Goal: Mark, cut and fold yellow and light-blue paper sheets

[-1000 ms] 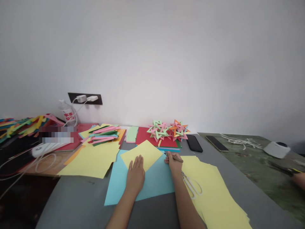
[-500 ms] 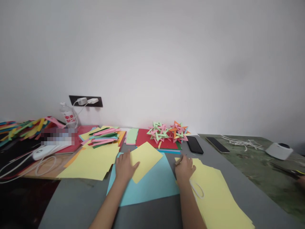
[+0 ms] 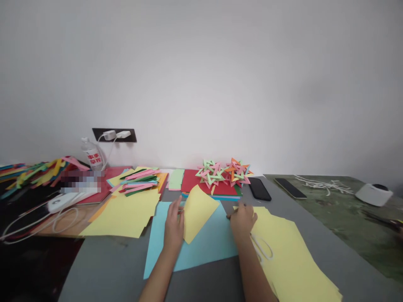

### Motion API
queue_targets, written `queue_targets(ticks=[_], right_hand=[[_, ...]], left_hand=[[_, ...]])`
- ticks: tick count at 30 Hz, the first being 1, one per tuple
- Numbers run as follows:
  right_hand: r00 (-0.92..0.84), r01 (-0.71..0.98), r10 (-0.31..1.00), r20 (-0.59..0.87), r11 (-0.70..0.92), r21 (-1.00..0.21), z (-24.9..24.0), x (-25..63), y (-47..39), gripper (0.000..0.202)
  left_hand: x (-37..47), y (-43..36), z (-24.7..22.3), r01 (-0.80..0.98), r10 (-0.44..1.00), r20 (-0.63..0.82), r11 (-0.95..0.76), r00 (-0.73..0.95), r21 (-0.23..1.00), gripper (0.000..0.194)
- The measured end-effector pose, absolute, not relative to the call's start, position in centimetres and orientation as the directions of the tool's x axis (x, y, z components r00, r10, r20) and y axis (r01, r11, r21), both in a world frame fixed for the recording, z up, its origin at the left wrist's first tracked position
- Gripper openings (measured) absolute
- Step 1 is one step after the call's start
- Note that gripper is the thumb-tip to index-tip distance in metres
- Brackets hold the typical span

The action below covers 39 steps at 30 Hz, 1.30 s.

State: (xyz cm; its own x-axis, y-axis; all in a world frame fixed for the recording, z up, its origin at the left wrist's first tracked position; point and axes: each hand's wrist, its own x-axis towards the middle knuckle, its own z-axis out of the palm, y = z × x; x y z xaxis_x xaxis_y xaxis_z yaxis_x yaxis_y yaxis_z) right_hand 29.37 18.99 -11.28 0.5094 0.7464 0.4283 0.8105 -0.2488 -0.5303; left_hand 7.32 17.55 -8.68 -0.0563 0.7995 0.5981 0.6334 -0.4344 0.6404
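Observation:
My left hand (image 3: 175, 222) grips the left edge of a yellow paper square (image 3: 199, 212) and lifts that side off the light blue sheet (image 3: 204, 245) under it. My right hand (image 3: 242, 219) rests on the table beside the blue sheet, closed around a thin brown pencil whose tip points left. White-handled scissors (image 3: 261, 246) lie on a stack of yellow sheets (image 3: 292, 260) just behind my right wrist.
Folded paper stars (image 3: 224, 172) sit on red sheets (image 3: 192, 180) at the back. Coloured strips (image 3: 138, 180) and more yellow sheets (image 3: 126, 212) lie to the left, with cables and a charger (image 3: 61, 202). Two phones (image 3: 260, 189) (image 3: 289, 188) and a white tape dispenser (image 3: 373, 194) lie to the right.
My left hand went from lying flat on the yellow square to its left edge and raised it. My right hand with the pencil drew back to the right, onto the yellow stack.

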Motion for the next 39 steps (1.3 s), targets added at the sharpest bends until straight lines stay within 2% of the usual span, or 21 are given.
queue_targets(ticks=[3, 5, 7, 9, 14, 17, 21, 25, 28, 35, 39], right_hand=[[0.366, 0.678, 0.808, 0.462, 0.108, -0.727, -9.8, 25.9, 18.7, 0.029], [0.244, 0.428, 0.899, 0.365, 0.238, -0.872, -9.3, 23.2, 18.3, 0.034], [0.184, 0.181, 0.953, 0.24, 0.207, -0.961, -9.1, 21.0, 17.8, 0.041], [0.151, 0.01, 0.979, 0.138, 0.138, -0.99, -9.3, 19.9, 17.5, 0.04], [0.085, -0.253, 0.994, -0.061, -0.038, -0.967, -10.3, 20.3, 18.0, 0.038], [0.094, -0.289, 0.991, -0.095, -0.064, -0.955, -10.4, 20.7, 18.2, 0.035], [0.069, -0.318, 0.997, -0.047, -0.022, -0.948, -10.2, 20.7, 18.1, 0.031], [0.064, -0.263, 0.997, -0.032, -0.015, -0.965, -10.3, 20.6, 18.1, 0.031], [0.061, -0.246, 0.997, -0.049, -0.032, -0.969, -10.6, 20.5, 18.4, 0.034], [-0.052, -0.338, 0.996, -0.074, -0.087, -0.937, -10.8, 20.9, 18.4, 0.035], [-0.085, -0.298, 0.994, -0.063, -0.086, -0.951, -10.8, 21.1, 18.3, 0.036]], left_hand=[[7.2, 17.3, -9.5, 0.627, 0.767, 0.638, -0.531, 0.069, 0.57, 0.032], [7.2, 17.2, -9.9, 0.64, 0.73, 0.659, -0.596, 0.18, 0.485, 0.031], [7.2, 17.1, -10.2, 0.646, 0.7, 0.662, -0.641, 0.268, 0.416, 0.032], [7.2, 16.9, -10.2, 0.655, 0.693, 0.649, -0.653, 0.314, 0.38, 0.033], [7.2, 16.8, -10.3, 0.678, 0.752, 0.582, -0.604, 0.31, 0.42, 0.041], [7.4, 16.7, -10.2, 0.687, 0.807, 0.533, -0.539, 0.255, 0.488, 0.048], [7.9, 16.7, -9.8, 0.614, 0.843, 0.489, -0.512, 0.225, 0.6, 0.058], [7.9, 17.0, -9.8, 0.525, 0.861, 0.459, -0.5, 0.218, 0.689, 0.044], [7.7, 17.3, -10.1, 0.516, 0.863, 0.457, -0.498, 0.215, 0.697, 0.04], [7.4, 17.4, -10.4, 0.518, 0.864, 0.444, -0.499, 0.238, 0.694, 0.043], [7.5, 17.2, -10.2, 0.541, 0.862, 0.442, -0.501, 0.246, 0.676, 0.045]])
